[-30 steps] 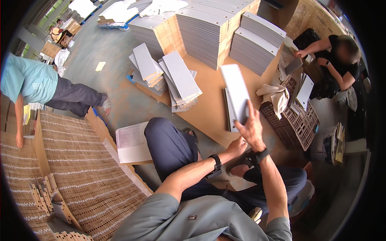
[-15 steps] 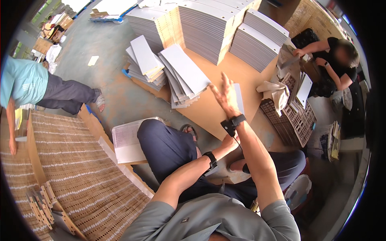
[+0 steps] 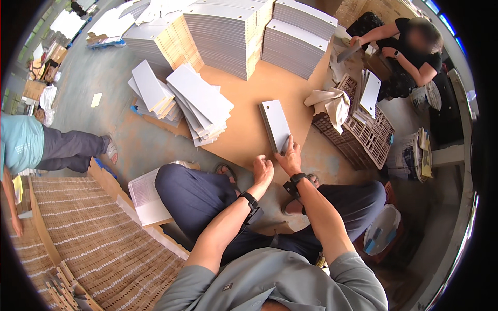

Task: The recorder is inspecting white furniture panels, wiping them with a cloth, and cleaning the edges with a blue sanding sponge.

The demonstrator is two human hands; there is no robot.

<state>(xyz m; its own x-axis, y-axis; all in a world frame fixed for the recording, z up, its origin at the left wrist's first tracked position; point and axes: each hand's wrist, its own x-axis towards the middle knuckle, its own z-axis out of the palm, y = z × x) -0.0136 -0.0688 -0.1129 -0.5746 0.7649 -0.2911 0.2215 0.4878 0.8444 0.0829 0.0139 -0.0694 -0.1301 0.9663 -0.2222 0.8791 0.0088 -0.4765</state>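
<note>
My right hand (image 3: 289, 155) rests on the near end of a small stack of grey-white rectangular sheets (image 3: 274, 123) lying on a brown board (image 3: 244, 119) in front of my knees. My left hand (image 3: 262, 170) hovers just left of it, fingers loosely curled, holding nothing that I can see. Both wrists wear dark bands. A fanned pile of the same sheets (image 3: 199, 106) lies on the board's left edge.
Tall stacks of sheets (image 3: 228, 33) stand at the far side of the board. A person in black (image 3: 410, 49) sits at the right beside a brown plastic crate (image 3: 363, 135) with a cloth (image 3: 329, 103). Another person (image 3: 31, 147) stands at the left. Woven mats (image 3: 88, 243) lie beside my left leg.
My right hand was raised in the air; it has come down onto the small stack on the board. My left hand moved forward beside it.
</note>
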